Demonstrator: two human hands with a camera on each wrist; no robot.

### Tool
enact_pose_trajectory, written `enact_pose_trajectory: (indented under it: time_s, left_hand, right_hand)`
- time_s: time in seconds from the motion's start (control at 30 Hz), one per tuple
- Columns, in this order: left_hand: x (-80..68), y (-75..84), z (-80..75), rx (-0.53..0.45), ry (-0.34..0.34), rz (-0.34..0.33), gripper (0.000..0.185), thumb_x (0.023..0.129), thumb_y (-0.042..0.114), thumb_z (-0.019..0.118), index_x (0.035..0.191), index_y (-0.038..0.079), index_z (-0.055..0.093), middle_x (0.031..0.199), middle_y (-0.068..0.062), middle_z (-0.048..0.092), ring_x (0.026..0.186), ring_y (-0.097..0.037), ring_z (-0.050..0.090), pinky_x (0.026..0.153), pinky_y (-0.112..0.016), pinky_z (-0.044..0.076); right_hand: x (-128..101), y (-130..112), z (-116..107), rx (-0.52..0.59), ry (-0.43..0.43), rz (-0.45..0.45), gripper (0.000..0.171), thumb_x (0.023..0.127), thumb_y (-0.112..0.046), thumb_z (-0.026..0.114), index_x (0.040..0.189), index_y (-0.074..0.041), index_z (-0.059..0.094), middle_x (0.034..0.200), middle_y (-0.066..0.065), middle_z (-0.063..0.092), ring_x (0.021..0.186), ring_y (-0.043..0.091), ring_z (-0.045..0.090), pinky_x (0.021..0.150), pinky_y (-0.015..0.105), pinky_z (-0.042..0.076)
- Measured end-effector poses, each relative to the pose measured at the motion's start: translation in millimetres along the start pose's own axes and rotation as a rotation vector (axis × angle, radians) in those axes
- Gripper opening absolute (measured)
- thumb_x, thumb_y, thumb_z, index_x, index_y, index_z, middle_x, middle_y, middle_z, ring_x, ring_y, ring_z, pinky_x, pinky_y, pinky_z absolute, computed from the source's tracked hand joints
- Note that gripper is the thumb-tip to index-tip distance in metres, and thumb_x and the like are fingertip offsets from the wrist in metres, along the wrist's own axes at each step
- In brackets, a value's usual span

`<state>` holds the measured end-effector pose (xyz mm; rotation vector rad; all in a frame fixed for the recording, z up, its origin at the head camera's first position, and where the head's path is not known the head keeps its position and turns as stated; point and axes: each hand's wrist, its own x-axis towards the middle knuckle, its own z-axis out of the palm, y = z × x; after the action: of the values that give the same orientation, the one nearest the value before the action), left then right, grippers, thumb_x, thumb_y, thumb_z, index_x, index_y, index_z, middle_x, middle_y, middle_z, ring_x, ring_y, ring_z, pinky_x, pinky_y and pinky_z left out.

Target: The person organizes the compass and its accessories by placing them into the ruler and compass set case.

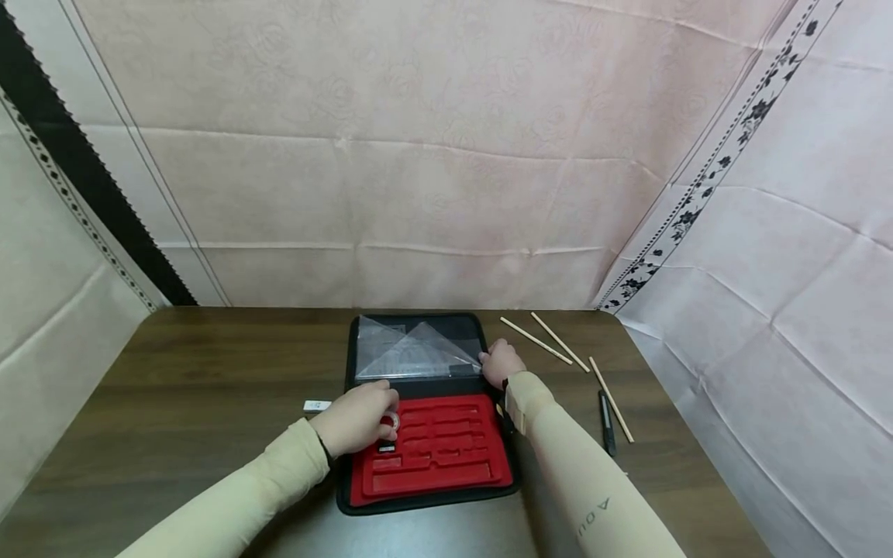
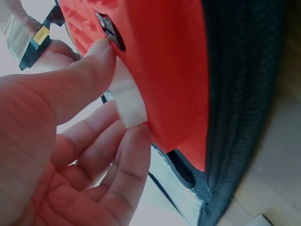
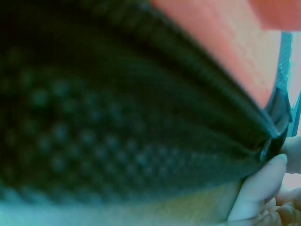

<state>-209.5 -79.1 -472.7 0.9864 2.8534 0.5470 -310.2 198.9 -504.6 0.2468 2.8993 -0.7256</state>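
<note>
A black zip case (image 1: 341, 496) lies open on the table, with a red moulded tray (image 1: 446, 457) in its near half and clear set squares (image 1: 418, 353) in its far half. My left hand (image 1: 359, 422) pinches a small white ring (image 1: 393, 421) between thumb and fingers over the tray's left side. The left wrist view shows the ring (image 2: 129, 101) pressed against the red tray (image 2: 174, 70). My right hand (image 1: 498, 362) grips the case's right edge near the fold. In the right wrist view its thumb (image 3: 261, 188) lies on the black fabric (image 3: 117, 117).
Three thin wooden sticks (image 1: 537, 341) and a black pen (image 1: 608, 422) lie on the brown table (image 1: 174, 387) right of the case. A small white block (image 1: 317, 405) sits left of it. Pale cloth walls close in the back and both sides.
</note>
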Motion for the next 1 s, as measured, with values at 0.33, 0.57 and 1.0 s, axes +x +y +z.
enact_pose_trajectory:
  time_s: [0.33,0.57,1.0]
  left_hand:
    - [-3.9,12.2,7.7,0.145,0.048,-0.009,0.014,0.079,0.012,0.077,0.081,0.006,0.064,0.076,-0.004,0.051,0.069,-0.021,0.050,0.068,-0.039,0.046]
    - [-5.7,13.8,7.9,0.020,0.078,-0.090,0.017,0.077,0.010,0.079,0.085,0.004,0.066,0.075,-0.005,0.051,0.066,-0.019,0.052,0.064,-0.037,0.047]
    - [-7.8,-27.6,-6.4,-0.362,-0.122,-0.320,0.023,0.086,0.025,0.074,0.071,0.014,0.060,0.059,-0.001,0.053,0.057,-0.016,0.050,0.054,-0.030,0.038]
  right_hand:
    - [2,1,4,0.013,0.005,0.001,0.027,0.100,-0.027,0.053,0.106,-0.001,0.051,0.102,0.017,0.056,0.099,0.033,0.058,0.088,0.046,0.044]
    - [4,2,2,0.012,0.013,0.013,0.028,0.100,-0.027,0.053,0.109,-0.001,0.051,0.103,0.017,0.056,0.100,0.033,0.058,0.088,0.046,0.044]
    - [2,4,2,0.016,0.014,-0.007,0.028,0.100,-0.027,0.053,0.108,-0.001,0.050,0.102,0.017,0.055,0.101,0.034,0.058,0.088,0.046,0.044]
